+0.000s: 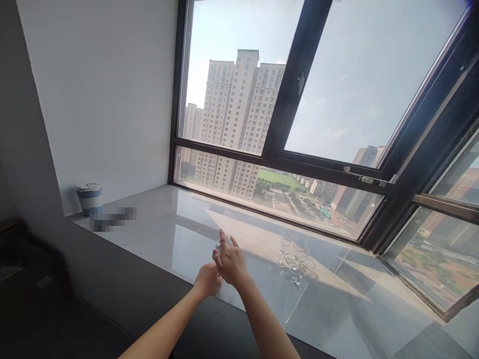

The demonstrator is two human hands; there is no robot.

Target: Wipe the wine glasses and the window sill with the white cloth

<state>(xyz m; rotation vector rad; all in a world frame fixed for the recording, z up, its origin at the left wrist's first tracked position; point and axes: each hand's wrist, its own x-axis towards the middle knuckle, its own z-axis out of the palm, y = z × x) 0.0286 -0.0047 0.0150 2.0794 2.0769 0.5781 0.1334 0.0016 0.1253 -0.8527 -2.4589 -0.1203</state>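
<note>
My left hand [208, 280] is closed, low over the front edge of the grey sill [149, 234]. Against it, slightly higher and to the right, is my right hand [231, 260], its index finger pointing up and other fingers bent. A small piece of something clear and glassy [218, 245] shows beside the right fingers. A faint thin line rises near the fingertips. The hands hide most of what is between them, so its kind cannot be made out. To the right, several clear stemmed glasses [297, 283] stand grouped upright on the sill, apart from my hands.
A blue and white lidded cup [89, 199] stands at the sill's left end by the wall. Next to it lies a blurred-out dark item [112, 219]. A dark-framed window [299, 162] runs behind the sill. The sill's front edge drops to a shadowed area.
</note>
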